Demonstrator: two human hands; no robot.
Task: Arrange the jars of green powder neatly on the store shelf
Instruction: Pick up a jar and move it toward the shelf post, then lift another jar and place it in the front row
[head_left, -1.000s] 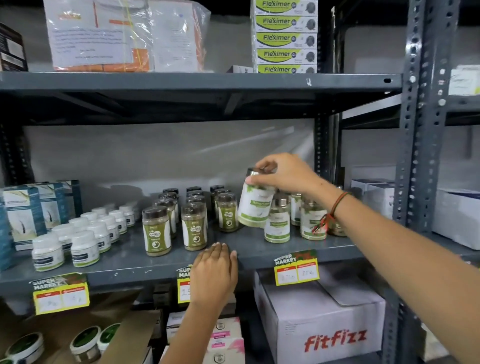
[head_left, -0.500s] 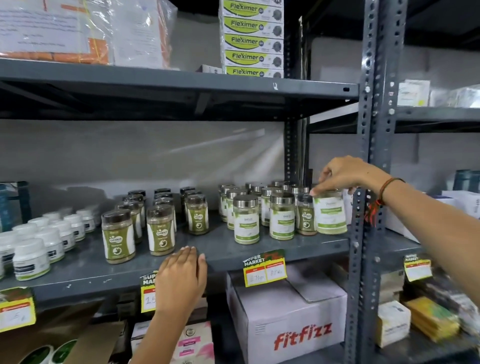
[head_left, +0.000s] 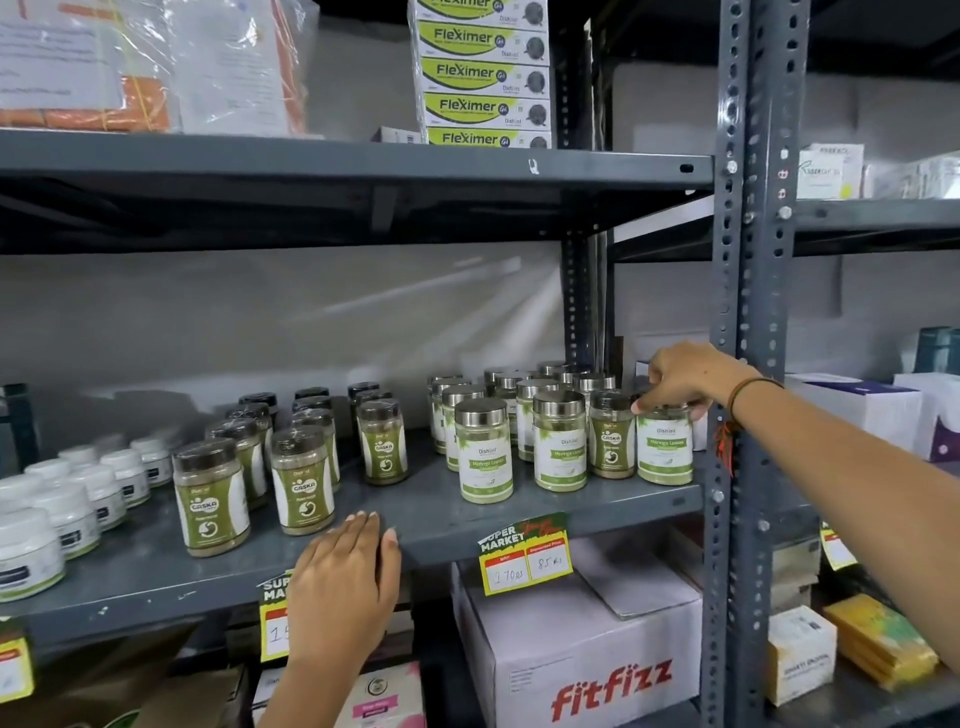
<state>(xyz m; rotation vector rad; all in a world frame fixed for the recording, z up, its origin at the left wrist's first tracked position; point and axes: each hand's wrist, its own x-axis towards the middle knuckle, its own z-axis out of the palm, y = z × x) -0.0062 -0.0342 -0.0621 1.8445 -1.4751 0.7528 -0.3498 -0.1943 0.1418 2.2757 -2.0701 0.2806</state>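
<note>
Jars of green powder stand in two groups on the middle shelf (head_left: 441, 514). Going left to right: white tubs (head_left: 67, 514) at the far left; then three files of dark-capped Gaska jars (head_left: 210, 499), fairly even, front ones near the shelf lip. Left hand (head_left: 345, 582) lies flat on the shelf edge just right of them, fingers together, holding nothing, partly covering a price tag (head_left: 272, 618); it reads as a brace. Next, the steel-capped Moringa jars (head_left: 485, 452), rows running back toward the wall. One dark-capped stray (head_left: 612, 436) sits among these, front row, out of its own group. At the far right, the white-label jar (head_left: 665, 447) now stands upright on the shelf, just beside the stray and close to the upright post (head_left: 737, 332). A second ago this jar was tilted in the air over the middle of the shelf; half a second ago it was already at this right end. So it has been carried across and set down. Right hand (head_left: 685, 379) is still on its cap, grip closed around the rim from above; whether the fingers have begun to loosen I cannot tell. Judgement: this placement is done bar the release. Front row is not yet straight, and the stray likely needs moving left to its own files.
</note>
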